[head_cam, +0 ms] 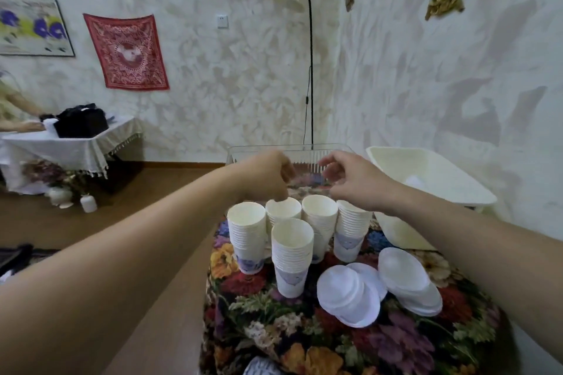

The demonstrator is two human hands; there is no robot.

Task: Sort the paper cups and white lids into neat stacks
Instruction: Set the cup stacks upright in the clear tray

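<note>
Both hands, left [268,175] and right [353,179], hover over cup stacks [292,256]; fingers loosely curled, empty. Seat cups squarely.

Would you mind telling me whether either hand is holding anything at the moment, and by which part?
Nothing is visibly held. The left hand hangs curled just above a cup stack; the right hand hovers loosely; hidden fingertips leave it uncertain.

Five cup stacks [292,256] stand packed close, rims nearly touching; no gap for fingers between them, approach from above only. Clear bin [292,155] walls off the far side, cream tub [426,179] the right. Lid piles [380,286] occupy the near right. Bare floral cloth [259,329] near-left offers open passage.
</note>
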